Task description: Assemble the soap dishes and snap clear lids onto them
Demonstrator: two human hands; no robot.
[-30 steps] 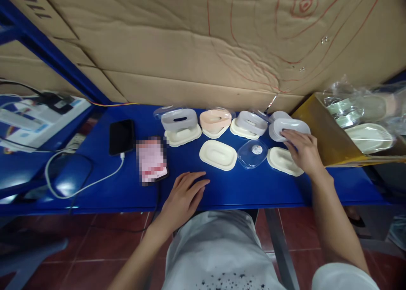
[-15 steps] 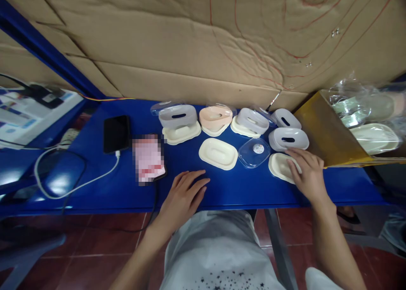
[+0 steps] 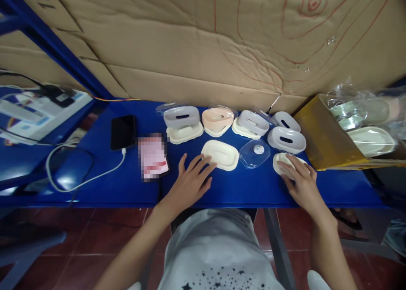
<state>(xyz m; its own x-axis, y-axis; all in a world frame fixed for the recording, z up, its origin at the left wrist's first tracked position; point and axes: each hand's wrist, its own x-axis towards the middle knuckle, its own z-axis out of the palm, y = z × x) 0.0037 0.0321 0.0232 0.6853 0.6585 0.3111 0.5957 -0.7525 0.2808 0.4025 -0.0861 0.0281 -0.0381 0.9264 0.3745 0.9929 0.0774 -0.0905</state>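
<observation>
The right cream tray (image 3: 279, 160) is lying flat near the front of the blue table (image 3: 241, 192), partly hidden under the right hand (image 3: 303, 184); its fingers are curving over the top, perhaps to steady it, though I cannot tell whether they are pinching it or only resting there. The left hand (image 3: 190, 182) is spreading its fingers, gripping nothing, with the tips reaching the left edge of a middle cream tray (image 3: 223, 154), maybe touching it. Between the trays a clear lid (image 3: 250, 157) is lying flat, so its round sticker (image 3: 259, 149) is facing up, its print too small to read. Behind the right tray, a slotted grey box (image 3: 287, 140) is sitting just in front of another grey box (image 3: 287, 121), both probably set there within easy reach. Farther left, a peach box (image 3: 217, 117) is leaning on a cream piece, which seems to be propping it. On the cardboard (image 3: 152, 49) behind, dark print is showing what looks like 110, partly cut off, while the pink phone screen (image 3: 152, 154) is staying unreadable under pixelation
</observation>
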